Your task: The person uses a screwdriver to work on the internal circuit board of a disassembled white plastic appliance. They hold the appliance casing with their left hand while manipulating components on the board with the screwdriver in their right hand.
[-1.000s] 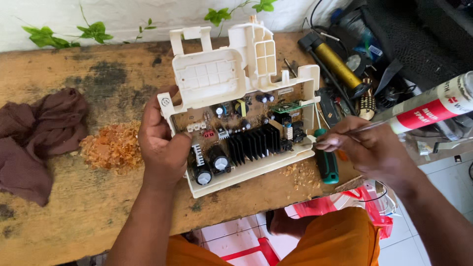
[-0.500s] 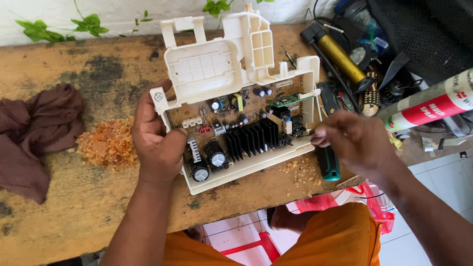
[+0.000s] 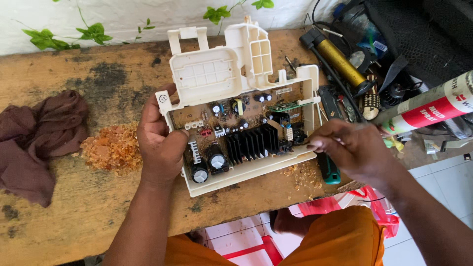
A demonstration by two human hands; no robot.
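Observation:
A brown circuit board (image 3: 246, 130) with a black finned heat sink (image 3: 253, 143) and capacitors sits in a cream plastic housing (image 3: 207, 74) on a worn wooden bench (image 3: 74, 221). My left hand (image 3: 160, 143) grips the housing's left edge, thumb over the board's near-left corner. My right hand (image 3: 352, 150) is at the board's right edge, its fingers pinched on a thin tool whose tip touches the board by the heat sink. A green-handled screwdriver (image 3: 331, 172) lies on the bench under that hand.
A brown cloth (image 3: 37, 138) and a pile of orange shavings (image 3: 111, 148) lie left of the housing. A spray can (image 3: 428, 106), a brass-coloured cylinder tool (image 3: 337, 59) and tangled black gear crowd the right. A red stool (image 3: 374, 212) stands below the bench edge.
My right hand has moved left, bringing the thin tool from off the housing's right side onto the board's right edge. My left hand keeps its grip.

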